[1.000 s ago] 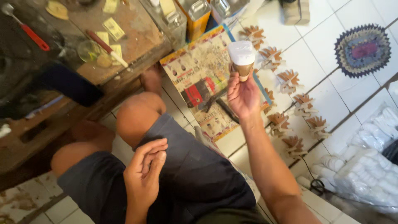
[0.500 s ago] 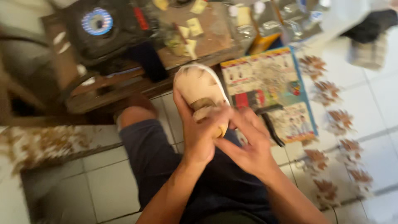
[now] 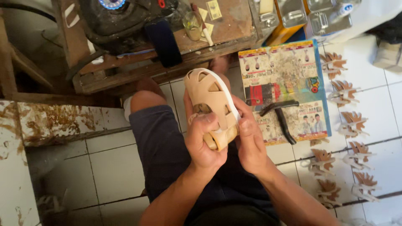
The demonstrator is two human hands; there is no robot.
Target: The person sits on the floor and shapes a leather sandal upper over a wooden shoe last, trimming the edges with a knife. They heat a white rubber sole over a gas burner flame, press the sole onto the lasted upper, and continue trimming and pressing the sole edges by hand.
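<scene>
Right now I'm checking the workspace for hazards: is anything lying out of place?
A black hammer lies loose on the printed sheet on the floor. Leaf-shaped cutouts are strewn over the tiles.

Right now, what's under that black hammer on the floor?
The black hammer lies on a colourful printed sheet spread over the white tiled floor. The pictures on the sheet right beneath the hammer are covered.

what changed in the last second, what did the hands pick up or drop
A second ago the right hand held up a small cup-like thing and the left hand was empty, palm up over the lap. The cup is now gone from the right hand, and both hands grip a beige sandal over the knees, as they did half a second ago. The poster, the hammer on it and the bench lie as before.
</scene>
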